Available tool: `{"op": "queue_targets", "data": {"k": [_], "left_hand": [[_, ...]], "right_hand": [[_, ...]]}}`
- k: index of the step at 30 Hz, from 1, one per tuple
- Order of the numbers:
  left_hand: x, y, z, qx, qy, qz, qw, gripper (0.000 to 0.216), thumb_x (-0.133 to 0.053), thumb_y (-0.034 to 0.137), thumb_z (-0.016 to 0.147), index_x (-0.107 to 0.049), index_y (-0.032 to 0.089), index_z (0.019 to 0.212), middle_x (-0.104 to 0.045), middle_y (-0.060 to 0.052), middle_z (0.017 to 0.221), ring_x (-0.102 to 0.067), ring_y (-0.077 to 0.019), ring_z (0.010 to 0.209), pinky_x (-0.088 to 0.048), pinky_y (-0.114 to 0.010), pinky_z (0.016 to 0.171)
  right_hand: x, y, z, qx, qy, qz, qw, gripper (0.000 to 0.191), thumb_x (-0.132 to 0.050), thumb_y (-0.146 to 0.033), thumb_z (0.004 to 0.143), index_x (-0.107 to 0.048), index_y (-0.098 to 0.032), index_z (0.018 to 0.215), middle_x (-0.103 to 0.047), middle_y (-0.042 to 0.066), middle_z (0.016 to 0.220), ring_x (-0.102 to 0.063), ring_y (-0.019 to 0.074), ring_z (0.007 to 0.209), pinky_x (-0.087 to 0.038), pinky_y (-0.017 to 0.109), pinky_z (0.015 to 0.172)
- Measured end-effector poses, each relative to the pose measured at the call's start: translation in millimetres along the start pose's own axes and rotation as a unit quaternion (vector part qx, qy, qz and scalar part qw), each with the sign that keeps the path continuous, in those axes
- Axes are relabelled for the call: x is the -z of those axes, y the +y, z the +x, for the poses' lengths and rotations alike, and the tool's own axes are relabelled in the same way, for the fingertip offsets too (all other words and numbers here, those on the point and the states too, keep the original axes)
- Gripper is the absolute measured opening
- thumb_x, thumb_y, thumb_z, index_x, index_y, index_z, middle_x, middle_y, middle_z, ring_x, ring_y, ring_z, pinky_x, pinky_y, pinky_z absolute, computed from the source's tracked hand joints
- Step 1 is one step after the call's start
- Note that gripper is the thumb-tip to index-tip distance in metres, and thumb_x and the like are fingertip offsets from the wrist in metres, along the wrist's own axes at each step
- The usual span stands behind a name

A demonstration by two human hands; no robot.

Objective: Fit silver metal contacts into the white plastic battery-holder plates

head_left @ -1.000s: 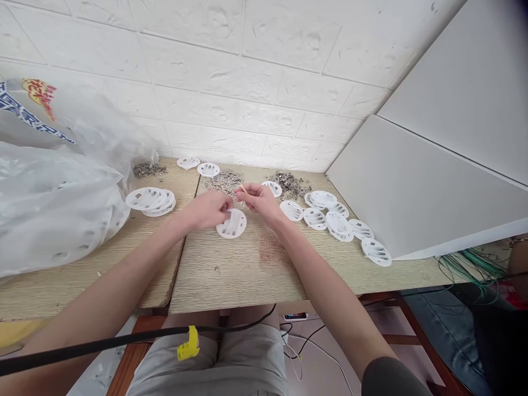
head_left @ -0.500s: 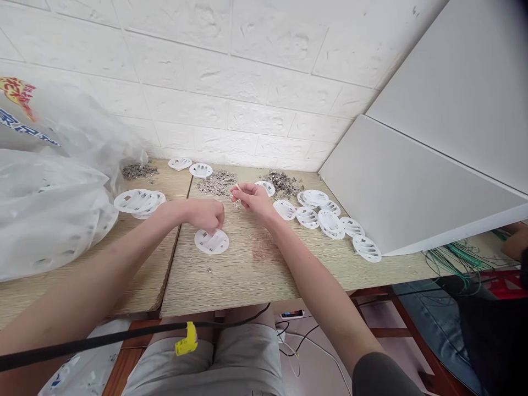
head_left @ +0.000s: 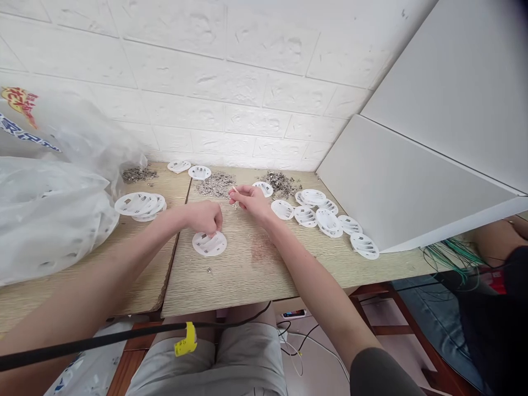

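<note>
My left hand (head_left: 206, 216) is closed, with its fingertips down at the far edge of a round white plastic disc (head_left: 209, 245). Whatever those fingers pinch is hidden. Slots and small metal pieces show on the disc, which lies flat on the table. My right hand (head_left: 250, 199) pinches a short, thin, pale stick (head_left: 234, 188) between thumb and fingers, just above the table. Beside it spreads a pile of small silvery metal parts (head_left: 216, 185). A darker heap of metal clips (head_left: 281, 183) lies behind my right hand, near another white disc (head_left: 264, 189).
More white discs (head_left: 329, 221) lie in a loose group at right, and a stack of discs (head_left: 141, 204) at left. Plastic bags (head_left: 49, 214) bulge over the left side. A grey-white panel (head_left: 416, 192) stands at right, with green wires (head_left: 454, 257) and another person's arm (head_left: 501, 242) beyond.
The view has shifted slightly. My left hand stays at the disc, and my right hand still pinches the stick. The other person's arm at far right has come further into view.
</note>
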State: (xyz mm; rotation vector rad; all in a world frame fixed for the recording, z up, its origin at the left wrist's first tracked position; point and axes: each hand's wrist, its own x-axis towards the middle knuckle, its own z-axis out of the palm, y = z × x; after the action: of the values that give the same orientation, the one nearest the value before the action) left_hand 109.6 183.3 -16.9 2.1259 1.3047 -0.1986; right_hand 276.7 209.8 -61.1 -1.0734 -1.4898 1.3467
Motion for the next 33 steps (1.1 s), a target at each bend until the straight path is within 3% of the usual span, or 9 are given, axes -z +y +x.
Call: {"op": "queue_targets", "data": {"k": [3,6,8,12,20,26,29,33], "left_hand": [[-8.0,-2.7,-6.0,-0.023,0.054,0.026,0.998,0.017,-0.048,0.013,0.046,-0.06,0.021,0.054,-0.059,0.0,0.054,-0.053,-0.0173,0.056,-0.036,-0.027,0.053],[-14.6,-7.5,-10.4,-0.034,0.082,0.022,0.996,0.017,-0.049,0.012,0.048,-0.06,0.021,0.056,-0.058,0.0,0.053,-0.052,-0.0174,0.055,-0.035,-0.027,0.054],[-17.7,-11.2,-11.7,-0.041,0.093,0.005,0.995,0.015,-0.051,0.012,0.05,-0.06,0.021,0.057,-0.057,0.001,0.053,-0.051,-0.0172,0.055,-0.034,-0.027,0.053],[-19.1,-17.5,-12.7,-0.046,0.099,-0.045,0.993,0.011,-0.055,0.015,0.053,-0.062,0.021,0.059,-0.057,0.001,0.053,-0.05,-0.0163,0.053,-0.034,-0.027,0.053],[-7.3,-21.2,-11.4,-0.062,0.016,-0.099,0.993,0.011,-0.062,0.027,0.061,-0.067,0.018,0.067,-0.061,-0.002,0.061,-0.052,-0.015,0.056,-0.037,-0.025,0.053],[-8.6,-26.4,-8.2,-0.074,-0.011,-0.196,0.978,0.023,-0.066,0.037,0.065,-0.065,0.018,0.077,-0.061,-0.002,0.062,-0.055,-0.0157,0.054,-0.041,-0.024,0.049],[-12.0,-30.3,-6.9,-0.079,0.0,-0.214,0.974,0.023,-0.066,0.037,0.066,-0.064,0.018,0.078,-0.06,-0.002,0.063,-0.055,-0.0146,0.053,-0.041,-0.024,0.048],[-17.2,-31.6,-6.1,-0.067,0.03,-0.221,0.972,0.021,-0.065,0.035,0.067,-0.063,0.018,0.079,-0.058,0.0,0.062,-0.052,-0.0132,0.051,-0.041,-0.024,0.046]], "right_hand": [[0.0,4.7,2.7,0.015,-0.004,-0.027,1.0,0.026,-0.066,-0.04,0.075,-0.063,-0.016,0.086,-0.064,-0.002,0.068,-0.042,0.0075,0.055,-0.032,0.022,0.055],[0.3,8.6,4.8,0.038,0.028,-0.137,0.989,0.02,-0.06,-0.036,0.082,-0.063,-0.016,0.082,-0.065,0.001,0.071,-0.05,0.0105,0.062,-0.037,0.024,0.062],[0.6,8.5,4.8,0.05,0.078,-0.259,0.961,0.016,-0.056,-0.031,0.086,-0.064,-0.017,0.084,-0.068,0.004,0.078,-0.055,0.0144,0.069,-0.038,0.027,0.066],[6.5,2.5,4.1,0.07,0.154,-0.449,0.878,0.017,-0.05,-0.022,0.089,-0.066,-0.019,0.091,-0.068,0.008,0.096,-0.058,0.0205,0.084,-0.039,0.03,0.07],[66.6,2.2,12.7,0.053,0.289,-0.525,0.799,0.029,-0.042,-0.019,0.092,-0.068,-0.013,0.104,-0.066,0.014,0.11,-0.051,0.0284,0.106,-0.038,0.036,0.087],[85.9,16.6,13.5,0.015,0.217,-0.603,0.768,0.039,-0.035,-0.016,0.094,-0.067,-0.018,0.115,-0.064,0.011,0.122,-0.046,0.0323,0.114,-0.032,0.045,0.094],[84.4,19.2,14.7,0.02,0.218,-0.619,0.754,0.037,-0.038,-0.012,0.091,-0.07,-0.018,0.109,-0.063,0.011,0.122,-0.047,0.0316,0.116,-0.033,0.044,0.094],[85.0,18.6,15.8,0.025,0.232,-0.609,0.758,0.035,-0.04,-0.011,0.089,-0.072,-0.014,0.103,-0.064,0.015,0.113,-0.051,0.0293,0.108,-0.036,0.04,0.093]]}}
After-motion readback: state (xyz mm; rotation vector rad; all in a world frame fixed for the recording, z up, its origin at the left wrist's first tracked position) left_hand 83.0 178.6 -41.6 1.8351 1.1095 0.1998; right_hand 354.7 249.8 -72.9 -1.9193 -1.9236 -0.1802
